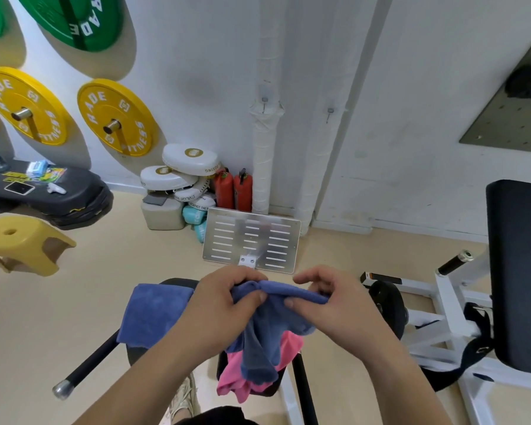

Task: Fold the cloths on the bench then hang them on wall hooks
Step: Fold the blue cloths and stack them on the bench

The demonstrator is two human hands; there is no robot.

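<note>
Blue fleecy cloth (pixel 262 335), crumpled, top edge pinched by left hand (pixel 224 299) and right hand (pixel 334 305)

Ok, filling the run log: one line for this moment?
left hand, right hand: pinch bunched blue cloth | pink cloth: beneath it | wall hooks: bare

Slotted plate (pixel 252 240) stands between bench (pixel 178 283) and wall hooks (pixel 264 101); above it, open air.

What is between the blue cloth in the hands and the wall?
A silver slotted metal plate, seen in the head view, just beyond the blue cloth that the left hand and right hand pinch.
</note>
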